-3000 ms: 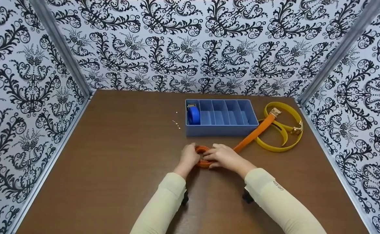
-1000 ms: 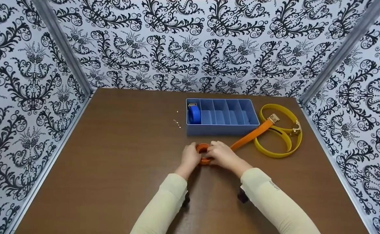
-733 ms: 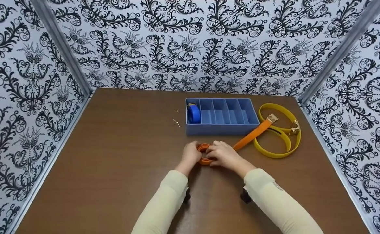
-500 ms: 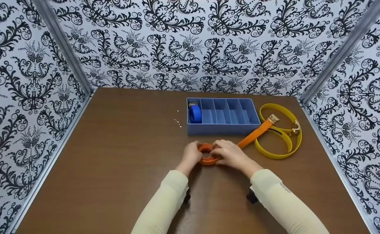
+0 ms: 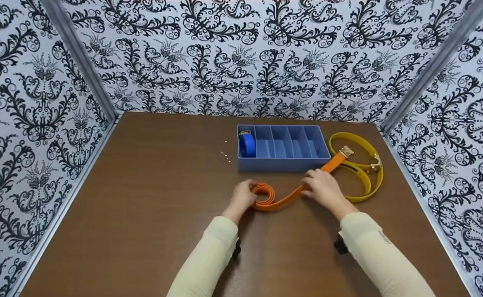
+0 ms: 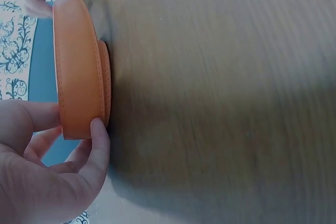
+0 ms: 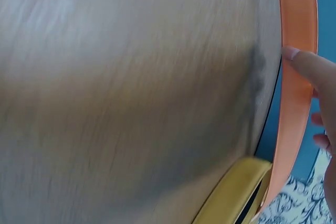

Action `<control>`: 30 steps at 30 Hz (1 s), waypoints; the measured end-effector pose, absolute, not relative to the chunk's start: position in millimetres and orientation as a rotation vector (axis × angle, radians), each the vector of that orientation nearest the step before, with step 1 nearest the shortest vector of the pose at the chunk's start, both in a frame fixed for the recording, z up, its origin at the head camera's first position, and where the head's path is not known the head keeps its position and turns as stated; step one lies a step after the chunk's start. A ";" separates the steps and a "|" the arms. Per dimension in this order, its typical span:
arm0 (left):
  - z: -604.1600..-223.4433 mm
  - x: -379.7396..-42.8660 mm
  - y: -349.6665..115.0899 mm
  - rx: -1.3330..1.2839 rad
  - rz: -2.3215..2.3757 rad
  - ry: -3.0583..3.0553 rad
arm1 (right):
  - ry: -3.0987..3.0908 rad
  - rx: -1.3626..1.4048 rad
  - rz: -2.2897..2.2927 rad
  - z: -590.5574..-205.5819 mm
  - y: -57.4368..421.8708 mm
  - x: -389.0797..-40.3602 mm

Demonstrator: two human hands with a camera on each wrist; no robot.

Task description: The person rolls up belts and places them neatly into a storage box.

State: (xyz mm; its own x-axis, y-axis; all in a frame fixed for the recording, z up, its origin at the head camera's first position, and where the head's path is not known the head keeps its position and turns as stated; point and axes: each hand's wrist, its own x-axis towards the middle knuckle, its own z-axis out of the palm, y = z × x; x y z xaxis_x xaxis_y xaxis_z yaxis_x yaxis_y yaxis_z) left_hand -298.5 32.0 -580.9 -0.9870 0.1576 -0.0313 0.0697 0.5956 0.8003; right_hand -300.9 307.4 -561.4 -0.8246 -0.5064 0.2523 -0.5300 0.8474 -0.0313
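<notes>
An orange belt (image 5: 282,202) is partly rolled into a coil on the brown table, its loose end running up to the right to a metal buckle (image 5: 346,152). My left hand (image 5: 242,198) grips the coil's left side; in the left wrist view, thumb and fingers (image 6: 100,148) pinch the belt's edges. My right hand (image 5: 323,187) holds the loose strap partway to the buckle. The right wrist view shows the thumb (image 7: 304,64) on the strap's face, with other fingers behind it. The buckle end lies over a yellow belt (image 5: 361,198).
Behind the hands stands a blue-grey divided tray (image 5: 282,164). A rolled blue belt (image 5: 248,145) sits in its leftmost compartment. Small pale specks (image 5: 226,156) lie on the table left of the tray. Patterned walls (image 5: 225,62) enclose the table at the back and sides.
My right hand has left the coil and moved right and away along the strap. The coil now shows fully, with a curved length of belt between the hands. My left hand has stayed.
</notes>
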 end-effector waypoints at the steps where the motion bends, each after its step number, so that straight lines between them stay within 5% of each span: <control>1: -581.1 -298.6 32.0 0.194 1.356 2.716 | -2.820 0.746 0.143 -560.7 310.4 -301.2; 17: -582.9 -298.7 30.7 0.155 1.374 2.680 | -3.105 0.326 -0.045 -555.8 338.8 -303.1; 30: -581.6 -300.3 26.8 0.132 1.466 2.606 | -3.165 0.141 0.308 -551.1 366.0 -301.5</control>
